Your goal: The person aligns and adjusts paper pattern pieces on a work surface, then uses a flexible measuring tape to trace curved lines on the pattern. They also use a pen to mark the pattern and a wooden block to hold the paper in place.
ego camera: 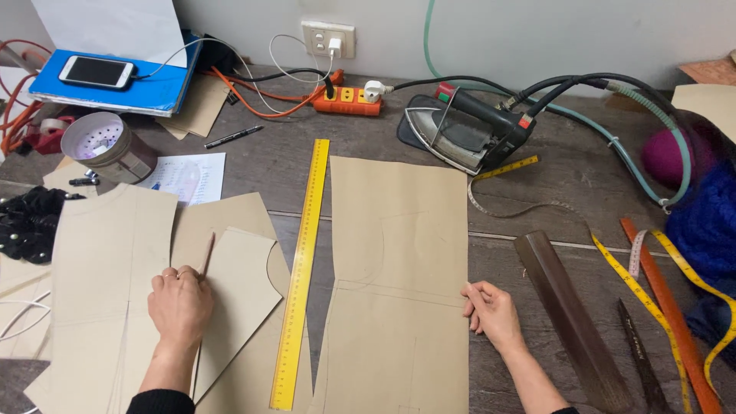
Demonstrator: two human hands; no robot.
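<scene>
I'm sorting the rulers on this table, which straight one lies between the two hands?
The long yellow ruler, lying between the paper pattern pieces. The dark brown ruler and orange ruler both lie beyond the right hand.

The pencil [207, 257] is half hidden by the left hand [180, 303], and the brown pattern paper [399, 307] runs off the bottom edge

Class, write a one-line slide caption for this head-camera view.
Left hand holds a pencil on a paper pattern piece; right hand rests beside the yellow ruler's neighbouring pattern.
</scene>
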